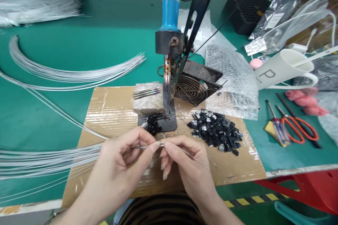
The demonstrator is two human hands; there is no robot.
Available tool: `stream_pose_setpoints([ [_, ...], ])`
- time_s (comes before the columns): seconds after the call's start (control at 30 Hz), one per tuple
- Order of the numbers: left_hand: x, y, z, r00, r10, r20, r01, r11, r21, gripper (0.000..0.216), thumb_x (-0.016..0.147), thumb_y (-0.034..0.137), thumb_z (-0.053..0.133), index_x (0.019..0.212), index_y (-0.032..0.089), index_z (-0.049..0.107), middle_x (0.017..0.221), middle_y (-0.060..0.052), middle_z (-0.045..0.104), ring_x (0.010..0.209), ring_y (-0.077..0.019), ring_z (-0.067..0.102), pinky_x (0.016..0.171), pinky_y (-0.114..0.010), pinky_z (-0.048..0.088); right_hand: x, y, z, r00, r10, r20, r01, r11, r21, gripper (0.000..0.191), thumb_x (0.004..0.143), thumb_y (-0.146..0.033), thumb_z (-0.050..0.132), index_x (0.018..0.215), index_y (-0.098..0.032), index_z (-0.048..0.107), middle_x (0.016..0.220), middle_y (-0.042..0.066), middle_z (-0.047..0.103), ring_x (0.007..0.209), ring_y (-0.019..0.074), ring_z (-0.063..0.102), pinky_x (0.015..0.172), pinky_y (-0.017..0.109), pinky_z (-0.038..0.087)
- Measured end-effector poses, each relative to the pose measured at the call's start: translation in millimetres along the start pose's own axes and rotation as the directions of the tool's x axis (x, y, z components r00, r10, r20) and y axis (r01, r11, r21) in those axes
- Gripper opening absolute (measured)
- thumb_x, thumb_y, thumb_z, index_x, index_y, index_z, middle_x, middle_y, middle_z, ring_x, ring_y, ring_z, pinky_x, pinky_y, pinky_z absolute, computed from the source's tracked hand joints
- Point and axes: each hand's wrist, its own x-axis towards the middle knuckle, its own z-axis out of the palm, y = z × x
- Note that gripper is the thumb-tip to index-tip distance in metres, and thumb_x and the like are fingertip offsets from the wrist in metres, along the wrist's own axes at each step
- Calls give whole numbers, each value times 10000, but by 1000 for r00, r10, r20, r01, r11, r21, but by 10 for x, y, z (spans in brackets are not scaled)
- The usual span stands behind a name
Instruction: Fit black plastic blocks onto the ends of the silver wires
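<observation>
My left hand (124, 165) is closed, thumb and forefinger pinching the end of a thin grey cable (142, 146). My right hand (186, 156) meets it fingertip to fingertip, pinching a fine wire (194, 157) that trails past the palm to the lower right. Between the fingertips shows a small silvery bit, too small to name. White cables (52, 158) run in from the left, behind my left wrist. Just beyond the fingers lies a cluster of black connector ends (152, 125). Above it a blue-handled soldering iron (170, 14) is clamped tip-down.
Small black connectors (216, 130) lie heaped on the cardboard (105, 112). Behind are a plastic-wrapped block (148, 103) with metal-tipped pieces on it and a fan (194, 86). A cable bundle (79, 72) lies left; scissors (293, 130), screwdriver (277, 123) and mug (283, 66) right.
</observation>
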Motion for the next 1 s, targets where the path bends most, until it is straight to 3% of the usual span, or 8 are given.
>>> stream_pose_setpoints([
  [0.73, 21, 14, 41, 1000, 1, -3, -1, 1000, 8, 282, 982, 421, 601, 819, 207, 688, 680, -20, 679, 612, -147, 605, 513, -220, 419, 63, -122, 41, 994, 106, -3, -106, 991, 77, 173, 843, -310, 857, 767, -157, 830, 618, 1, 721, 443, 72, 641, 459, 145, 577],
  [1.0, 2, -8, 112, 996, 35, -84, -33, 999, 22, 231, 975, 368, 616, 823, 212, 692, 627, 25, 589, 552, -115, 528, 492, -210, 385, 43, -74, 43, 996, 91, -25, -88, 992, 95, 159, 855, -317, 851, 798, -169, 840, 657, 4, 736, 500, 80, 657, 488, 159, 607],
])
